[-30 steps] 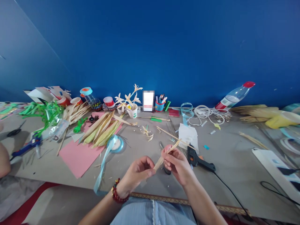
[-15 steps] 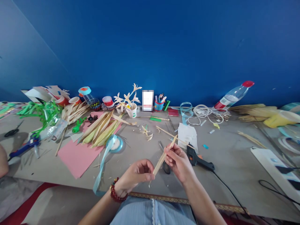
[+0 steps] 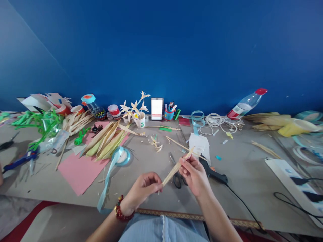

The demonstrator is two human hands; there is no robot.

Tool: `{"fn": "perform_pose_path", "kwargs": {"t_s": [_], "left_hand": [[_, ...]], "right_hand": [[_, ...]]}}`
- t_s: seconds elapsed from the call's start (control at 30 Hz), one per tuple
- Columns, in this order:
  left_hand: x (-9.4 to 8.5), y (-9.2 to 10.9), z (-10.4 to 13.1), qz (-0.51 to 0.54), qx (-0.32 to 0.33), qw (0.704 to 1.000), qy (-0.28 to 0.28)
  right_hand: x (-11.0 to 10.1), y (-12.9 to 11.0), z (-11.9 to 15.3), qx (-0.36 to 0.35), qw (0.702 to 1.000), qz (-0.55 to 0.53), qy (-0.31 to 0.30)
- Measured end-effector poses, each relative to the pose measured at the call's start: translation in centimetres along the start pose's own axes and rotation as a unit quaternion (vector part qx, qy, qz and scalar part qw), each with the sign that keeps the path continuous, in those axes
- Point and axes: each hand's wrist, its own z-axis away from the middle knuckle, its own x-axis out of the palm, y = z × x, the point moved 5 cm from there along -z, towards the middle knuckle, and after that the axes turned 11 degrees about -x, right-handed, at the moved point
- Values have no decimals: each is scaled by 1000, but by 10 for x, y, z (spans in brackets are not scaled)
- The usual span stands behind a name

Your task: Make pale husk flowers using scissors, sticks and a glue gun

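Pale husk strip (image 3: pixel 171 174), held slantwise above the surface (image 3: pixel 151 161)

Clock positions from the strip. Pink paper (image 3: pixel 80 174), nine o'clock. Husk bundle (image 3: pixel 106 143) overlapping it, ten. White cup (image 3: pixel 140 121) with pale flowers (image 3: pixel 135 109), eleven. Left hand (image 3: pixel 147 185), eight, pinched on the strip's lower end. Strip slants toward half past one, scissors (image 3: pixel 172 158) behind it. Right hand (image 3: pixel 194 173) pinched near its upper end. Black glue gun (image 3: pixel 214 174), three.

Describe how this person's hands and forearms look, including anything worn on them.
The left hand is ungloved, with a beaded bracelet, mostly dark red with some gold-coloured beads, at its wrist. The right hand is ungloved too, its wrist without any band. No sleeve shows on either forearm, and no markings can be made out.
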Motion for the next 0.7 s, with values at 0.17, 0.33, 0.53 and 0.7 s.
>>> {"fn": "perform_pose_path", "kwargs": {"t_s": [0.17,0.33,0.53,0.7], "left_hand": [[-3,3,0,-15,66,997,33],[1,7,5,29,142,989,30],[-5,9,6,85,180,978,56],[-7,11,1,104,183,975,72]], "right_hand": [[-6,-6,2,-27,999,26,-1],[-8,3,6,-13,999,33,9],[-5,-22,-31,-153,854,484,-119],[-4,-26,-76,-197,596,761,-161]]}}
